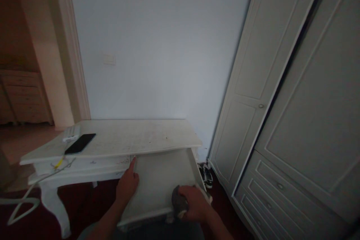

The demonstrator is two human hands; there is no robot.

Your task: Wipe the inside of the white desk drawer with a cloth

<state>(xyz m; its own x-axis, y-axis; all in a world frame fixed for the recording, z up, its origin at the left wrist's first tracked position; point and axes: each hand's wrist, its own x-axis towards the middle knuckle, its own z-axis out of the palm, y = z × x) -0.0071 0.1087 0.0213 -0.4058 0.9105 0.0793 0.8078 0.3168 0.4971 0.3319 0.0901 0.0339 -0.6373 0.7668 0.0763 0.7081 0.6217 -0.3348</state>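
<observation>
An open drawer (pixel 160 176) stands pulled out of the white table (pixel 140 131), its inside showing bare light panels. Over the drawer's left side is my left hand (pixel 127 183); its index finger stretches up to the table's front edge, the thumb stands apart, and the other fingers are partly hidden. My right hand (pixel 194 202) is closed around a dark grey, soft-looking bunched cloth (pixel 179 199) at the drawer's front right corner. I cannot tell whether the cloth touches the drawer's front panel.
On the table's left end lie a black phone (pixel 81 143) and a small white box (pixel 71 133). A white cable (pixel 36 198) with a yellow part hangs in front. Shoes (pixel 206 175) stand between the table and a large wardrobe (pixel 250 93). A doorway opens at left.
</observation>
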